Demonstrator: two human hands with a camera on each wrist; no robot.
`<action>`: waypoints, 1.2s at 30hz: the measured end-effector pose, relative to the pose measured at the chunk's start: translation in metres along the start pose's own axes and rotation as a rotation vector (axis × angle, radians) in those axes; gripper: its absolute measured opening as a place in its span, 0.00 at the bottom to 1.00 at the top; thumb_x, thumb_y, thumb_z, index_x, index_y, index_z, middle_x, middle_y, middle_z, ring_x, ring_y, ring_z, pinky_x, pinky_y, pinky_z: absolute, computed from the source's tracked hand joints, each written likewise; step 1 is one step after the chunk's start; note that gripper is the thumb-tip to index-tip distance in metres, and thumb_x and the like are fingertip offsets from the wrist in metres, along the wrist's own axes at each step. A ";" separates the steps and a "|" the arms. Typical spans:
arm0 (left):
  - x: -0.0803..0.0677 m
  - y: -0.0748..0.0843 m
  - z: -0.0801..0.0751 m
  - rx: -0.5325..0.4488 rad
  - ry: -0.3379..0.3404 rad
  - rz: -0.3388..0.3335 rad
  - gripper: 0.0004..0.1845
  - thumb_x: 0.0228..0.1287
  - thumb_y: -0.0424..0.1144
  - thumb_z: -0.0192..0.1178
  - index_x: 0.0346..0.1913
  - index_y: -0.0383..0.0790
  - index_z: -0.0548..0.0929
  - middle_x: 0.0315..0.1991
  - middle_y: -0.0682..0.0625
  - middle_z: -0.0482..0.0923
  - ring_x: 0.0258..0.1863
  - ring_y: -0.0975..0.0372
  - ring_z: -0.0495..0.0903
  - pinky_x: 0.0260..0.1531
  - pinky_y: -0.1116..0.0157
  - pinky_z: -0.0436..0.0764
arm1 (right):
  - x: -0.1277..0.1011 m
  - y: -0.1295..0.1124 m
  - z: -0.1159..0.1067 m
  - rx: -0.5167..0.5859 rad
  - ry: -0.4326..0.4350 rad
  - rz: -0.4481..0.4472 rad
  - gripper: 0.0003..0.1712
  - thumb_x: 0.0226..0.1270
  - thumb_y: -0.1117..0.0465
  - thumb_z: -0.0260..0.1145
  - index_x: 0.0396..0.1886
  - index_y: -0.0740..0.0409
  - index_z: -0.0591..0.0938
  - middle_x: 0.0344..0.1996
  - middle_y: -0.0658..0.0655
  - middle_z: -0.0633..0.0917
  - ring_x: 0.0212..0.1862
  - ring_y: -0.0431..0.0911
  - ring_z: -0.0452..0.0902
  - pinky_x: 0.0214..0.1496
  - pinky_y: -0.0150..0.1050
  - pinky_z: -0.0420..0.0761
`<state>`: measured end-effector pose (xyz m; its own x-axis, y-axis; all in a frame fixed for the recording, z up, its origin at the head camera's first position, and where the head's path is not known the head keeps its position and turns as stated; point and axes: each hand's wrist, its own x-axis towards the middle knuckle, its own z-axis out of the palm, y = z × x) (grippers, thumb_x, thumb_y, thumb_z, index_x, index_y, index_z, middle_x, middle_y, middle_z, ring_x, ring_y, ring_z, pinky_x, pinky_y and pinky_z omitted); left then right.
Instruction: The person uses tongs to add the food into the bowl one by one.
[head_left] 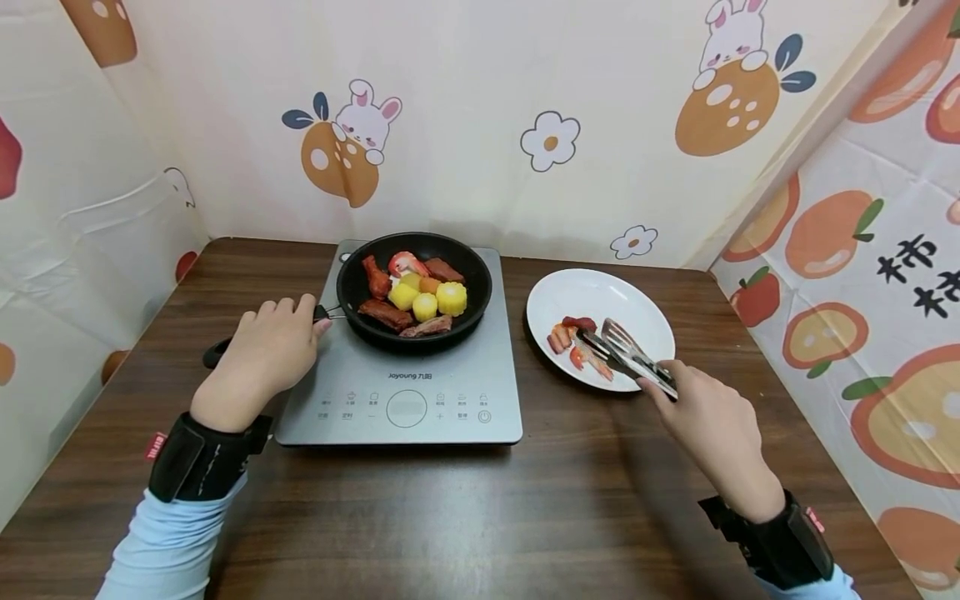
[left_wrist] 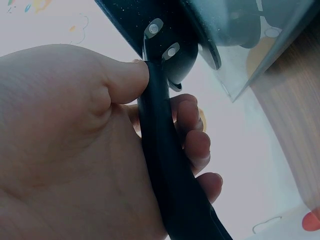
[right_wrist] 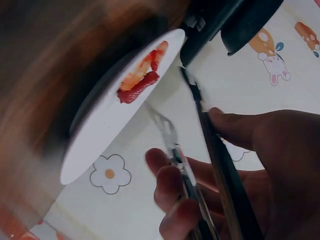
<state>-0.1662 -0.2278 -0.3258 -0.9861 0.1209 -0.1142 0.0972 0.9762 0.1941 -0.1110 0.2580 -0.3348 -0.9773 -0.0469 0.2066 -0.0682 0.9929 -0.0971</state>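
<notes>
Steel tongs (head_left: 626, 354) sit pinched in the right hand (head_left: 708, 421), tips parted over shrimp and sausage pieces (head_left: 576, 342) on the white plate (head_left: 645, 308). Left fingers (left_wrist: 192, 135) wrap the frying pan handle (left_wrist: 167, 165), pan (head_left: 414, 287) on the induction cooker (head_left: 450, 392). Steadying that handle likely keeps food transfers clean.

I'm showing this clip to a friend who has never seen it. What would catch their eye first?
Most likely the black frying pan full of bright food on the grey induction cooker at table centre, its handle gripped by the left hand. Next, the white plate to its right, where the right hand holds metal tongs over a few red pieces.
</notes>
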 end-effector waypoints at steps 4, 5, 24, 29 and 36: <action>0.000 0.000 0.000 0.000 0.002 0.000 0.28 0.84 0.47 0.40 0.68 0.23 0.64 0.58 0.23 0.72 0.58 0.33 0.70 0.57 0.35 0.68 | -0.010 -0.002 0.006 -0.026 -0.005 -0.002 0.21 0.69 0.47 0.70 0.47 0.61 0.84 0.23 0.58 0.83 0.18 0.48 0.72 0.15 0.42 0.62; 0.000 0.000 0.001 -0.001 0.003 0.000 0.28 0.84 0.47 0.40 0.68 0.23 0.64 0.58 0.23 0.72 0.58 0.33 0.70 0.57 0.35 0.68 | -0.011 -0.003 0.007 -0.030 -0.005 -0.001 0.21 0.69 0.47 0.69 0.46 0.61 0.84 0.22 0.58 0.83 0.18 0.49 0.72 0.15 0.43 0.62; -0.001 0.000 0.001 0.003 0.007 0.000 0.29 0.84 0.46 0.40 0.69 0.22 0.63 0.60 0.22 0.71 0.60 0.32 0.69 0.59 0.34 0.67 | -0.015 -0.002 0.014 -0.011 0.019 0.002 0.14 0.69 0.49 0.70 0.45 0.53 0.85 0.17 0.55 0.80 0.16 0.46 0.67 0.15 0.41 0.58; -0.001 0.000 0.001 0.001 0.005 -0.001 0.28 0.84 0.46 0.40 0.68 0.22 0.63 0.59 0.23 0.71 0.58 0.33 0.70 0.58 0.35 0.68 | -0.015 0.000 0.012 0.007 0.020 0.029 0.13 0.70 0.50 0.70 0.47 0.51 0.86 0.17 0.55 0.81 0.16 0.46 0.67 0.15 0.42 0.58; 0.000 -0.001 0.001 0.003 0.007 0.002 0.28 0.84 0.47 0.40 0.69 0.22 0.63 0.59 0.22 0.71 0.59 0.32 0.70 0.57 0.35 0.68 | -0.015 0.001 0.010 0.022 -0.004 0.051 0.11 0.71 0.52 0.69 0.48 0.49 0.86 0.17 0.53 0.80 0.17 0.46 0.66 0.16 0.41 0.58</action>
<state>-0.1657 -0.2283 -0.3270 -0.9868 0.1215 -0.1069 0.0995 0.9764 0.1917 -0.0989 0.2591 -0.3475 -0.9804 0.0030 0.1969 -0.0228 0.9914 -0.1286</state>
